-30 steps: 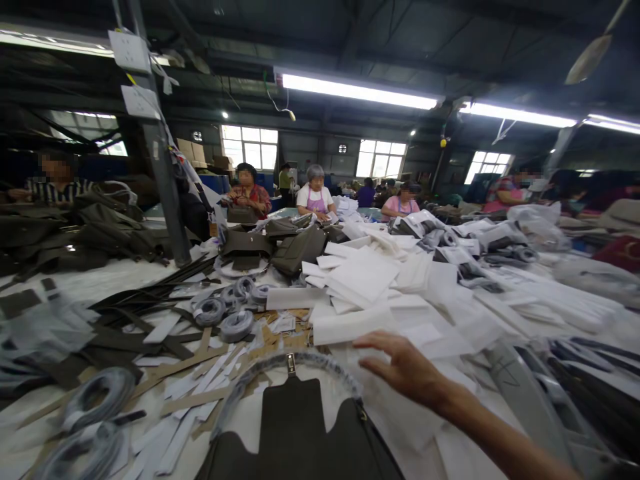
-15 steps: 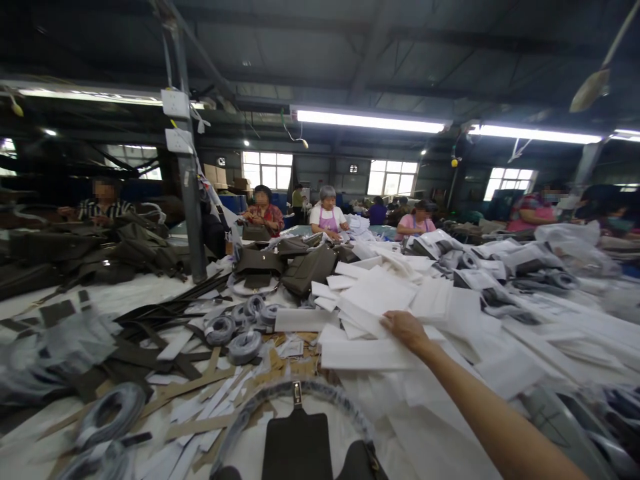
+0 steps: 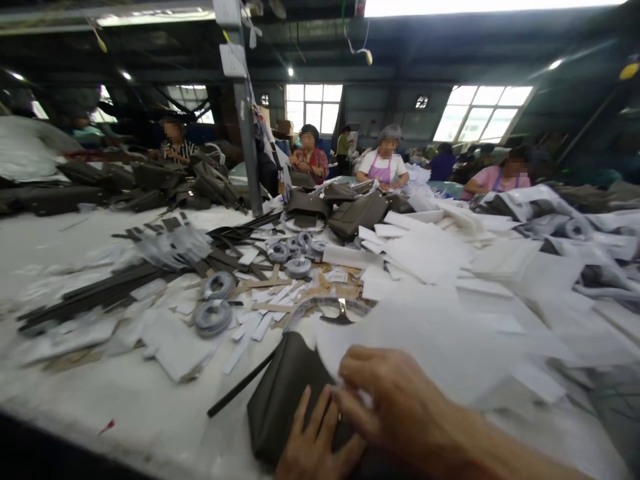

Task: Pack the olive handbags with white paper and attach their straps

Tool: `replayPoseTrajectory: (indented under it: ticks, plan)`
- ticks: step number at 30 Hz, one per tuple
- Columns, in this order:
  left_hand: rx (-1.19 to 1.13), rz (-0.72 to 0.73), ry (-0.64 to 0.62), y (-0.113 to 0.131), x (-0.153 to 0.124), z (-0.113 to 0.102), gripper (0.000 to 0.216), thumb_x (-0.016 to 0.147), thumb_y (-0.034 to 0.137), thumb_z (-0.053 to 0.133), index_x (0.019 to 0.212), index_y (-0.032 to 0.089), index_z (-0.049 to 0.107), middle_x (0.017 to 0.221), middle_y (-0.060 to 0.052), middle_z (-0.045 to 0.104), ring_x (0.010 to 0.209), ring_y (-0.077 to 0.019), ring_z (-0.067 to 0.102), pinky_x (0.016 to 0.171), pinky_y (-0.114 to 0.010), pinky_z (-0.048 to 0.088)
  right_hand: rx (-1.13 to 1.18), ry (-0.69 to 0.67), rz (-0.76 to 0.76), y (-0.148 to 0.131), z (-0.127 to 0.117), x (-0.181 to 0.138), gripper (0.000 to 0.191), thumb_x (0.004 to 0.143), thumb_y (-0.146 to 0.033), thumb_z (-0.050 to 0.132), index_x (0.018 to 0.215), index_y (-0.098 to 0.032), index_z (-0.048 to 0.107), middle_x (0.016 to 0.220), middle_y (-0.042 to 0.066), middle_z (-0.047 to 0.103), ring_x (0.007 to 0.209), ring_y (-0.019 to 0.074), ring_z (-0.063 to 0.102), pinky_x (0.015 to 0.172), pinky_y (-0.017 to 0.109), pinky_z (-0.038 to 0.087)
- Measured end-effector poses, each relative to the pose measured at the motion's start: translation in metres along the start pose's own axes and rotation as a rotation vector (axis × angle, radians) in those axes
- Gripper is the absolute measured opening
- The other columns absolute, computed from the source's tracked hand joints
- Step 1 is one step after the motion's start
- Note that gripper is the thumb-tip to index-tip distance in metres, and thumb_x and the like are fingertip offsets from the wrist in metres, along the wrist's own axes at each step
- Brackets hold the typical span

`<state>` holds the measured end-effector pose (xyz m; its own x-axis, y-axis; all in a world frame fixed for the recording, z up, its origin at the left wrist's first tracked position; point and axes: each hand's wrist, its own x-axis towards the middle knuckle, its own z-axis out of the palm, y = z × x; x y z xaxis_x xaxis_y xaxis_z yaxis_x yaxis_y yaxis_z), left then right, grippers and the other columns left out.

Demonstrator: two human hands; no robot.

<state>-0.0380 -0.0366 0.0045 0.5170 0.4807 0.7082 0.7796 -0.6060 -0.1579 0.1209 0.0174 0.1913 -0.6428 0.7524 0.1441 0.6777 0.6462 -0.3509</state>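
A dark olive handbag [image 3: 280, 393] lies on the white table in front of me, its wrapped handle [image 3: 325, 305] arching behind it. My left hand [image 3: 313, 443] rests flat on the bag's front with the fingers stretched out. My right hand [image 3: 395, 400] is curled just to the right of it, pinching the near edge of a large white sheet [image 3: 430, 340] that covers the bag's right side.
Stacks of white sheets [image 3: 430, 253] fill the table's right half. Wrapped strap rolls [image 3: 213, 317], paper scraps and dark strips [image 3: 100, 290] lie to the left. More dark bags [image 3: 150, 183] are piled at the back left by a steel pole [image 3: 247, 133]. Several co-workers [image 3: 383, 163] sit across the table.
My right hand came back from the far stack of white sheets with a sheet over the bag. My left hand has come into view on the bag. The camera tilted down.
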Motion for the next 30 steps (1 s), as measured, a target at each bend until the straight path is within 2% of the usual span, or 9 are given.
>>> replayPoseTrajectory:
  ticks: [2, 5, 7, 10, 13, 17, 20, 24, 30]
  plan:
    - [-0.079, -0.129, 0.048, 0.006, -0.013, 0.014, 0.040, 0.098, 0.048, 0.044, 0.126, 0.023, 0.058, 0.094, -0.005, 0.073, 0.085, -0.0224, 0.068, 0.083, -0.039, 0.057, 0.052, -0.107, -0.004, -0.021, 0.045, 0.001, 0.020, 0.088, -0.030, 0.062, 0.071, -0.019, 0.063, 0.075, 0.001, 0.064, 0.067, 0.0147, 0.057, 0.063, 0.025, 0.040]
    - [-0.238, -0.140, -0.162, 0.013, -0.033, 0.021, 0.048, 0.093, 0.058, 0.048, 0.124, 0.022, 0.059, 0.096, -0.004, 0.073, 0.080, -0.0212, 0.068, 0.069, -0.029, 0.057, 0.183, -0.162, 0.013, -0.021, 0.081, 0.005, 0.018, 0.082, -0.035, 0.075, 0.089, -0.019, 0.070, 0.091, 0.002, 0.068, 0.089, 0.0192, 0.061, 0.081, 0.028, 0.046]
    - [-0.351, -0.133, -0.326, 0.013, -0.038, 0.014, 0.042, 0.092, 0.055, 0.054, 0.125, 0.028, 0.058, 0.095, 0.002, 0.074, 0.078, -0.0173, 0.068, 0.066, -0.023, 0.054, 0.315, -0.217, -0.027, -0.008, 0.077, 0.005, 0.045, 0.078, -0.042, 0.080, 0.115, -0.021, 0.067, 0.116, 0.005, 0.067, 0.108, 0.0212, 0.059, 0.094, 0.030, 0.046]
    - [-0.472, -0.190, -0.516, 0.009, -0.030, -0.006, 0.035, 0.092, 0.048, 0.059, 0.125, 0.036, 0.058, 0.098, 0.007, 0.074, 0.077, -0.0138, 0.069, 0.064, -0.018, 0.052, 0.342, -0.371, -0.076, 0.015, 0.049, -0.003, 0.086, 0.071, -0.058, 0.081, 0.144, -0.025, 0.050, 0.152, 0.010, 0.043, 0.138, 0.0294, 0.040, 0.114, 0.040, 0.034]
    - [-0.510, -0.255, -0.612, 0.004, -0.010, -0.024, 0.042, 0.087, 0.044, 0.069, 0.126, 0.035, 0.057, 0.108, 0.003, 0.073, 0.090, -0.0195, 0.071, 0.075, -0.024, 0.054, 0.189, -0.483, -0.020, 0.038, 0.035, -0.016, 0.096, 0.070, -0.069, 0.076, 0.149, -0.024, 0.044, 0.158, 0.013, 0.032, 0.146, 0.0377, 0.022, 0.119, 0.055, 0.020]
    - [-0.413, -0.248, -0.559, 0.002, 0.002, -0.028, 0.063, 0.073, 0.040, 0.084, 0.126, 0.025, 0.055, 0.095, -0.002, 0.073, 0.078, -0.0231, 0.070, 0.069, -0.030, 0.056, 0.114, -0.393, 0.025, 0.052, 0.050, -0.028, 0.067, 0.093, -0.061, 0.056, 0.149, -0.025, 0.045, 0.156, 0.009, 0.037, 0.146, 0.0322, 0.028, 0.119, 0.053, 0.023]
    - [-0.325, -0.166, -0.341, 0.000, -0.002, -0.024, 0.052, 0.080, 0.029, 0.075, 0.126, 0.018, 0.054, 0.107, -0.009, 0.070, 0.087, -0.0257, 0.069, 0.075, -0.035, 0.056, 0.102, -0.294, 0.035, 0.037, 0.067, -0.029, 0.046, 0.103, -0.043, 0.043, 0.143, -0.023, 0.052, 0.151, 0.008, 0.045, 0.144, 0.0279, 0.033, 0.120, 0.050, 0.025]
    - [-0.309, -0.092, -0.112, -0.001, -0.009, -0.015, 0.019, 0.088, 0.009, 0.050, 0.102, 0.018, 0.059, 0.088, -0.005, 0.069, 0.077, -0.0211, 0.066, 0.069, -0.032, 0.054, 0.063, -0.267, 0.109, -0.001, 0.080, -0.028, 0.046, 0.102, -0.032, 0.044, 0.145, -0.018, 0.050, 0.152, 0.012, 0.042, 0.142, 0.0309, 0.036, 0.118, 0.055, 0.028]
    - [-0.345, -0.074, -0.087, -0.006, -0.013, -0.027, 0.024, 0.093, 0.006, 0.037, 0.086, 0.018, 0.055, 0.072, -0.001, 0.064, 0.060, -0.0156, 0.061, 0.055, -0.026, 0.046, -0.039, -0.371, 0.175, -0.010, 0.075, -0.032, 0.065, 0.100, -0.051, 0.049, 0.152, -0.015, 0.037, 0.156, 0.015, 0.031, 0.145, 0.0372, 0.025, 0.118, 0.063, 0.020]
